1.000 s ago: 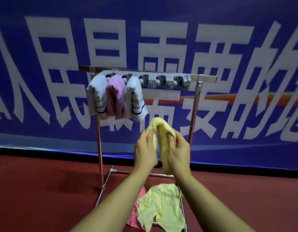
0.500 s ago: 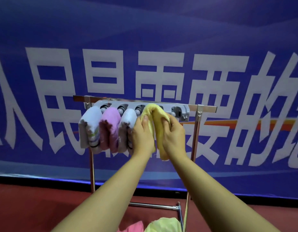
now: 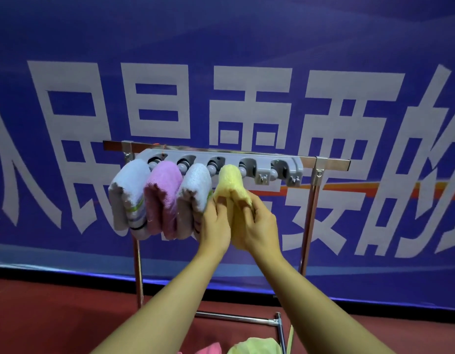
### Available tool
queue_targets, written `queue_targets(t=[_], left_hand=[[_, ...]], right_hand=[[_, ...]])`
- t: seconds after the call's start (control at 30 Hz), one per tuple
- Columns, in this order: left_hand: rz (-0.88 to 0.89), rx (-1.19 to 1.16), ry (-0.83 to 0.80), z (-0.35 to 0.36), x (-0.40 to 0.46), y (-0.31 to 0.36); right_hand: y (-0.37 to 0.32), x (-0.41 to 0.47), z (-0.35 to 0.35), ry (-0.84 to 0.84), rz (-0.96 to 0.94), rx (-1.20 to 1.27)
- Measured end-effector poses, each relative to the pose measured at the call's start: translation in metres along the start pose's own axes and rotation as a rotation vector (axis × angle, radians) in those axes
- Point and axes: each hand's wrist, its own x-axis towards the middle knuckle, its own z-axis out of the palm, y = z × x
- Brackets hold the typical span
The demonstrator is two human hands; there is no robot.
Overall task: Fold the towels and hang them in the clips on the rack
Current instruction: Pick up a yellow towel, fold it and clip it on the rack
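A folded yellow towel (image 3: 230,181) hangs with its top fold in the fourth clip of the grey clip strip (image 3: 249,159) on the metal rack (image 3: 333,163). My left hand (image 3: 214,222) and my right hand (image 3: 257,224) both pinch its lower part from either side. To its left hang three folded towels: a pale blue striped one (image 3: 130,198), a pink one (image 3: 162,195) and another pale blue one (image 3: 193,195). The fifth clip (image 3: 280,169) at the right holds nothing.
A blue banner (image 3: 221,72) with large white characters fills the wall behind the rack. At the bottom edge, a loose yellow towel (image 3: 254,346) and a pink towel (image 3: 211,350) lie by the rack's base bar (image 3: 236,318) on the red floor (image 3: 55,315).
Both hands raised the yellow towel from below the rack up to the clip strip, and its top fold now sits in the fourth clip. The camera tilted up and moved closer.
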Motion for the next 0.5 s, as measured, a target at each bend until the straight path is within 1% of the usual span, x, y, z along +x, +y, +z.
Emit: queue_targets(t=[0.1, 0.17, 0.23, 0.4, 0.43, 0.5], left_hand=[[-0.091, -0.247, -0.193, -0.007, -0.010, -0.006], [-0.212, -0.350, -0.235, -0.012, -0.012, -0.009], [-0.281, -0.360, -0.250, -0.016, -0.017, -0.006], [-0.267, -0.137, -0.363, -0.033, -0.040, -0.009], [-0.265, -0.069, -0.367, -0.037, -0.046, -0.011], [-0.251, 0.098, -0.313, -0.044, -0.062, -0.016]], right_hand=[[0.009, -0.010, 0.006, -0.113, 0.024, 0.096], [0.009, -0.017, 0.007, -0.149, 0.036, 0.113], [0.008, -0.023, 0.006, -0.147, 0.061, 0.124], [-0.001, -0.039, -0.008, -0.139, 0.086, 0.120], [-0.002, -0.044, -0.012, -0.139, 0.080, 0.098], [0.001, -0.055, -0.019, -0.152, 0.068, 0.007]])
